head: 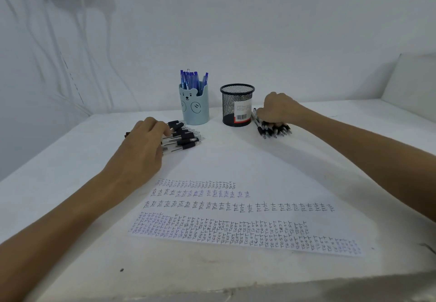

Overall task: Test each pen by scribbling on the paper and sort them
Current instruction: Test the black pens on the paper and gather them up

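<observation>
There are two pen holders: one pale blue plastic cup with a bear face [195,110] and one black wire-mesh cup [227,103]. One white sheet of paper [236,165] carries four bands of handwritten "test". Clear pens with black rubber grips form two heaps, a left heap [186,140] and a right heap [274,130], each too overlapped to count exactly. Roughly seven blue capped pens [192,80] fill the bear cup.

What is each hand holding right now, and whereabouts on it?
The right hand grips a bunch of black pens around their barrels. The left hand only rests on the other pen pile.
</observation>
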